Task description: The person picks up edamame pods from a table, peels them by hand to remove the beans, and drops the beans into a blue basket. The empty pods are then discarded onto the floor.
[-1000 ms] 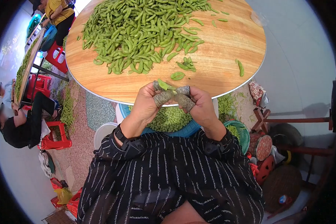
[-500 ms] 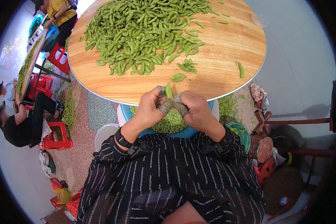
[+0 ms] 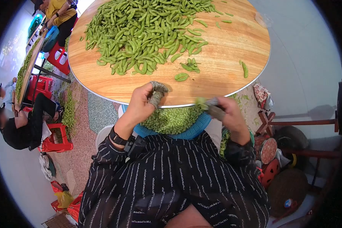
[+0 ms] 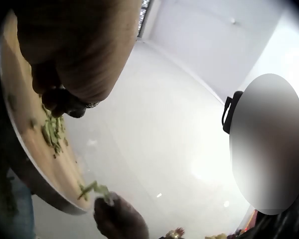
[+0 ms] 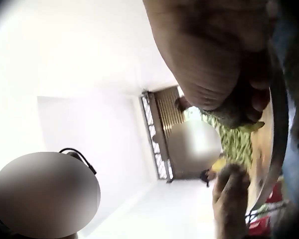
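Observation:
In the head view my left hand (image 3: 142, 100) is over the table's near edge, fingers curled, with nothing visible between thumb and forefinger. Grey speckled finger covers wrap those two fingertips. My right hand (image 3: 231, 114), blurred, pinches a green bean pod (image 3: 202, 102) between its covered thumb and forefinger, right of the basin. The left wrist view shows this pod (image 4: 94, 188) as ragged green pieces at the right fingertips. Below the hands, a blue basin (image 3: 190, 133) holds shelled green beans (image 3: 169, 121). A heap of pods (image 3: 140, 34) covers the far left of the round wooden table (image 3: 231, 49).
A few loose pods (image 3: 181, 77) and one pod (image 3: 244, 69) lie nearer on the table. On the left, a pale bucket (image 3: 103, 135), red stools (image 3: 57, 138) and a seated person (image 3: 21, 127) beside another table. Wooden furniture (image 3: 268, 121) stands at right.
Both hands were together at the pod over the near edge, pinching it. They have parted: the right hand has moved right with the pod, the left slightly up and left.

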{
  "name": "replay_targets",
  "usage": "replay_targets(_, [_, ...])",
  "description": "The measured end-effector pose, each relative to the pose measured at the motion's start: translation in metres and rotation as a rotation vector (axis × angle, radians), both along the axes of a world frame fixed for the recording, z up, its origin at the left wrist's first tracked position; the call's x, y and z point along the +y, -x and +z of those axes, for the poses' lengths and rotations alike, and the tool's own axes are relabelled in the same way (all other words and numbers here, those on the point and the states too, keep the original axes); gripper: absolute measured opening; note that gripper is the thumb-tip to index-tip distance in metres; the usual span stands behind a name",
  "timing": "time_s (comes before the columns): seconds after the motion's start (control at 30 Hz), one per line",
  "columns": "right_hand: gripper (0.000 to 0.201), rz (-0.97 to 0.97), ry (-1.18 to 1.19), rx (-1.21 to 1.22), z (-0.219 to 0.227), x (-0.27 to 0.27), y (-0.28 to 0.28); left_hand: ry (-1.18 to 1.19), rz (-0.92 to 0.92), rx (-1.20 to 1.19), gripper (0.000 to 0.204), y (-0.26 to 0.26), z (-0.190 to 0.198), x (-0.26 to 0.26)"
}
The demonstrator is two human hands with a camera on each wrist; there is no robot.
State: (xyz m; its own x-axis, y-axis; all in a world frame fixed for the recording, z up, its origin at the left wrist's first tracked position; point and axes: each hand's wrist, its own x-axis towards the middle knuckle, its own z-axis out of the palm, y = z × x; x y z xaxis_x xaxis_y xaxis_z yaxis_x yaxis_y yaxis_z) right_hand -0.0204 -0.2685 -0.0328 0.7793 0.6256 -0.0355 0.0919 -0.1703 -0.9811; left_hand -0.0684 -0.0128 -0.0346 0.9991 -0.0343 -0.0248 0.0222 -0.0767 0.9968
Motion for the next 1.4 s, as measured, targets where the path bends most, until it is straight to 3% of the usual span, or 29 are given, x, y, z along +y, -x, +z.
replay_targets(0.07, [0.009,-0.084,0.163,0.045,-0.006,-0.043,0.003,-0.247,0.046,-0.032,0.01,-0.005,0.008,0.002])
replay_targets(0.1, [0.007,-0.116,0.223,0.022,-0.017,-0.067,0.004,-0.242,0.044,-0.031,0.01,-0.01,0.006,0.002])
replay_targets(0.13, [0.006,-0.148,0.283,-0.002,-0.035,-0.092,0.007,-0.384,0.034,-0.143,0.01,-0.016,0.002,0.0])
replay_targets(0.17, [0.005,-0.187,0.322,0.092,-0.054,-0.116,0.01,-0.525,0.023,-0.258,0.01,-0.02,-0.001,-0.001])
replay_targets(0.2, [0.005,-0.228,0.359,0.184,-0.077,-0.142,0.016,-0.522,0.019,-0.263,0.01,-0.021,-0.004,-0.002])
replay_targets(0.27, [0.006,-0.321,0.62,0.119,-0.149,-0.204,0.031,-0.73,-0.203,-0.344,0.016,-0.022,-0.008,-0.003])
replay_targets(0.33, [0.013,-0.374,0.872,0.025,-0.196,-0.242,0.057,-0.682,-0.313,-0.358,0.016,-0.007,0.002,-0.004])
replay_targets(0.4, [0.019,-0.419,1.037,0.095,-0.231,-0.269,0.082,-0.711,-0.455,-0.411,0.013,0.0,0.023,-0.003])
replay_targets(0.47, [0.022,-0.358,1.229,0.093,-0.26,-0.289,0.1,-0.642,-0.449,-0.379,0.012,-0.01,0.034,-0.002])
replay_targets(0.6, [0.022,-0.39,1.183,-0.008,-0.29,-0.291,0.108,-0.828,-0.103,-0.325,0.018,-0.065,0.043,-0.004])
replay_targets(0.63, [0.021,-0.376,1.115,-0.042,-0.286,-0.282,0.104,-0.829,-0.106,-0.329,0.018,-0.081,0.039,-0.004])
replay_targets(0.7, [0.021,-0.368,1.046,-0.072,-0.266,-0.258,0.094,-1.065,-0.039,-0.384,0.02,-0.11,0.017,-0.003])
replay_targets(0.83, [0.011,-0.309,0.608,0.373,-0.154,-0.182,0.065,-1.249,-0.037,-0.368,0.017,-0.13,0.0,-0.001])
replay_targets(0.97, [0.012,-0.208,0.322,0.271,-0.06,-0.112,0.04,-1.26,-0.037,-0.508,0.015,-0.117,0.006,0.001])
replay_targets(1.03, [0.015,-0.222,0.156,0.118,-0.035,-0.075,0.027,-0.764,-0.076,-0.3,0.019,-0.102,0.016,0.002])
replay_targets(1.07, [0.017,-0.238,0.045,0.129,-0.025,-0.055,0.021,-0.763,-0.076,-0.3,0.019,-0.09,0.022,-0.002])
replay_targets(1.13, [0.019,-0.235,-0.125,0.153,-0.004,-0.014,0.011,-0.19,-0.239,0.093,0.019,-0.062,0.036,-0.01])
replay_targets(1.27, [0.017,-0.114,-0.361,0.282,0.018,0.043,0.003,-0.038,-0.318,0.143,0.021,-0.028,0.038,-0.013])
replay_targets(1.33, [0.015,-0.041,-0.334,0.307,0.019,0.049,0.0,-0.121,-0.308,-0.009,0.019,-0.021,0.042,-0.012])
replay_targets(1.4, [0.013,0.023,-0.306,0.332,0.021,0.052,0.001,-0.14,-0.316,0.003,0.017,-0.018,0.04,-0.008])
